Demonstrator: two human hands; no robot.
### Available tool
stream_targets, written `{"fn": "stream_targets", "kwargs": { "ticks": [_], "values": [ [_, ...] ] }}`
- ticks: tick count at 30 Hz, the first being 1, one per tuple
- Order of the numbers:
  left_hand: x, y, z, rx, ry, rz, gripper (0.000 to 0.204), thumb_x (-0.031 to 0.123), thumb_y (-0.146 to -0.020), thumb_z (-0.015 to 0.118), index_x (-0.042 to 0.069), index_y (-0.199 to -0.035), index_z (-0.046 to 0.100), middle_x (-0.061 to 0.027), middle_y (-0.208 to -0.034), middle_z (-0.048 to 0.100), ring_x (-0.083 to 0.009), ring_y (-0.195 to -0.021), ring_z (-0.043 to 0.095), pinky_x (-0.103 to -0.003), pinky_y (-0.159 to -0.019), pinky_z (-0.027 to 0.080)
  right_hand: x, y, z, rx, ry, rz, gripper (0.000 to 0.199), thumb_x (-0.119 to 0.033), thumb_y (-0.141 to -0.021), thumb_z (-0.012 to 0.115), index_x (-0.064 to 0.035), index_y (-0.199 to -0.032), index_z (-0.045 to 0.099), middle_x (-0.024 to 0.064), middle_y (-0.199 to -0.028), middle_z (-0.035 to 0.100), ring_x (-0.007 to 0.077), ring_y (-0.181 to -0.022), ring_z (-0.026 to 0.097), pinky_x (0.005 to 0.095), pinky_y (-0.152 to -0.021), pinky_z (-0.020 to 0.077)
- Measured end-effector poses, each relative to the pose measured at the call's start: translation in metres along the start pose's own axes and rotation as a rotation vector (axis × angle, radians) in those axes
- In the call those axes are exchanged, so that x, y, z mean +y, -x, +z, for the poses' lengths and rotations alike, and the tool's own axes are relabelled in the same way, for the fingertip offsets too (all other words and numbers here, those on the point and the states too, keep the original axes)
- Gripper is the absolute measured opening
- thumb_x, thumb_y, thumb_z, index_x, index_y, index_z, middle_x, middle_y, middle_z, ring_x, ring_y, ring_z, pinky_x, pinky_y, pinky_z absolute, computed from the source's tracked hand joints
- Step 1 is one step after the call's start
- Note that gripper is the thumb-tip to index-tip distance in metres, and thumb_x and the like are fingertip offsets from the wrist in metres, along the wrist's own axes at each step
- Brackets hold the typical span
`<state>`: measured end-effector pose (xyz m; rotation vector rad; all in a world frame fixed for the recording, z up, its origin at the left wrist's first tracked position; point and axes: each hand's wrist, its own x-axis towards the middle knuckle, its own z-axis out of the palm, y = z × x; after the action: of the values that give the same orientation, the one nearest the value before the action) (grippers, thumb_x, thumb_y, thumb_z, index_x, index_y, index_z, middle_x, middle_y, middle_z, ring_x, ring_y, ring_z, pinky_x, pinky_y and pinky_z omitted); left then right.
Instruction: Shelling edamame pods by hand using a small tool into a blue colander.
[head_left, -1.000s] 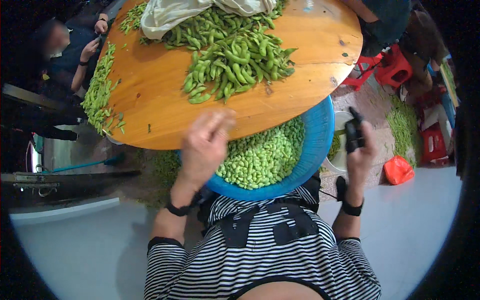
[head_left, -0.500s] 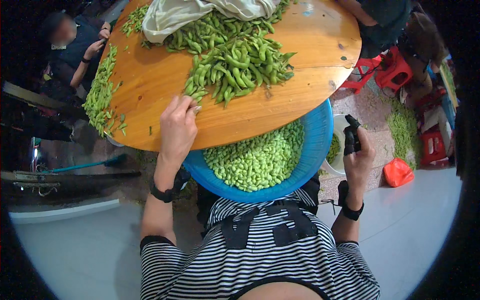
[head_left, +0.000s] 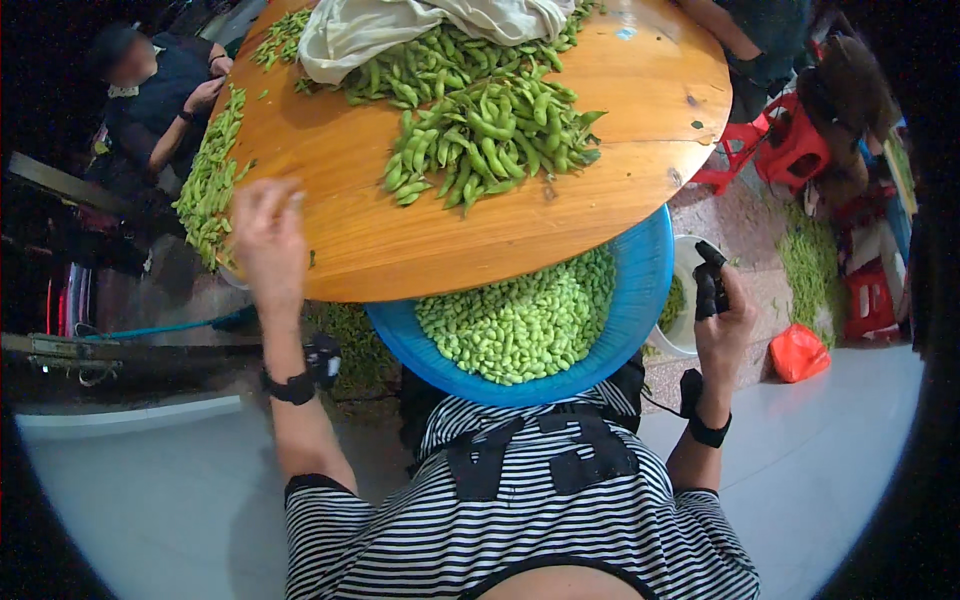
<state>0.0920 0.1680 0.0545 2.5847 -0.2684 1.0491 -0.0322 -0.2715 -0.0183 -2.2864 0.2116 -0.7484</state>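
Note:
Over the table's left part, my left hand [head_left: 268, 225] is blurred, its fingers partly bent; whether they hold anything does not show. Beside it along the table edge lies a strip of green pods [head_left: 210, 180]. My right hand [head_left: 725, 315], with black coverings on some fingers, is raised beside a white bucket [head_left: 686, 300]; its fingers are loosely bent and apart, with nothing visible in them. A heap of green soybean pods [head_left: 490, 140] lies on the round wooden table [head_left: 400, 250]. Below the table edge, a blue basin [head_left: 650, 290] holds many shelled green beans [head_left: 520, 320].
A whitish cloth [head_left: 350, 45] covers part of the pods at the back. One person [head_left: 165, 100] sits at the left; another person's arm [head_left: 720, 25] shows at the far right. Red stools [head_left: 790, 150], a red plastic bag [head_left: 799, 353] and scattered pods [head_left: 812, 265] are on the right floor.
My left hand has moved left from the front of the pod heap toward the strip of pods at the left edge. My right hand has stayed almost in place by the bucket.

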Motion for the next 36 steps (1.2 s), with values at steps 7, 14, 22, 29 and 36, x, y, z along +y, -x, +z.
{"fn": "stream_targets", "kwargs": {
  "ticks": [7,14,22,29,36],
  "values": [
    [0.049,-0.003,0.052,-0.435,0.305,0.009,0.011,0.0,-0.078,0.064,-0.002,-0.089,0.067,-0.0145,-0.087,0.059,-0.0321,-0.082,0.062,-0.039,-0.073,0.049,-0.014,-0.003,0.003,-0.064,-0.054,0.042,0.022,0.004,-0.076,0.059,0.0051,-0.099,0.06,0.0114,-0.08,0.059,0.0194,-0.068,0.054,0.0282,-0.064,0.0429],
    [0.047,0.003,0.046,-0.475,0.229,0.038,0.01,0.001,-0.08,0.063,-0.005,-0.087,0.063,-0.0174,-0.093,0.054,-0.0354,-0.083,0.059,-0.042,-0.073,0.047,-0.021,0.003,0.006,-0.17,-0.042,0.065,0.029,0.008,-0.072,0.057,0.0058,-0.101,0.06,0.0124,-0.08,0.056,0.0221,-0.072,0.054,0.0291,-0.066,0.0439],
    [0.071,0.007,0.039,-0.284,0.199,0.122,0.01,0.0,-0.085,0.06,-0.004,-0.094,0.06,-0.0101,-0.082,0.058,-0.0276,-0.077,0.06,-0.037,-0.068,0.049,-0.021,0.008,0.02,-0.248,-0.217,-0.008,0.029,-0.002,-0.086,0.057,0.0001,-0.114,0.064,0.0032,-0.084,0.062,0.0112,-0.073,0.056,0.0252,-0.066,0.0444],
    [0.153,0.074,0.034,-0.923,1.249,-0.671,0.012,0.012,-0.095,0.058,0.0,-0.096,0.062,0.0014,-0.072,0.057,-0.0031,-0.058,0.049,-0.018,-0.052,0.04,-0.076,0.017,0.042,-0.616,-0.776,0.176,0.034,-0.011,-0.088,0.058,0.0009,-0.12,0.061,-0.0054,-0.074,0.051,0.0013,-0.056,0.044,0.0182,-0.047,0.0307],
    [0.176,0.093,0.043,-0.792,1.203,-0.649,0.013,0.013,-0.095,0.059,0.001,-0.09,0.061,0.0022,-0.068,0.055,-0.0037,-0.057,0.047,-0.02,-0.051,0.039,-0.078,0.014,0.031,-0.75,-0.858,0.4,0.026,0.003,-0.074,0.06,0.0024,-0.1,0.061,-0.0005,-0.073,0.049,0.0066,-0.066,0.047,0.023,-0.057,0.0388]
  ]
}}
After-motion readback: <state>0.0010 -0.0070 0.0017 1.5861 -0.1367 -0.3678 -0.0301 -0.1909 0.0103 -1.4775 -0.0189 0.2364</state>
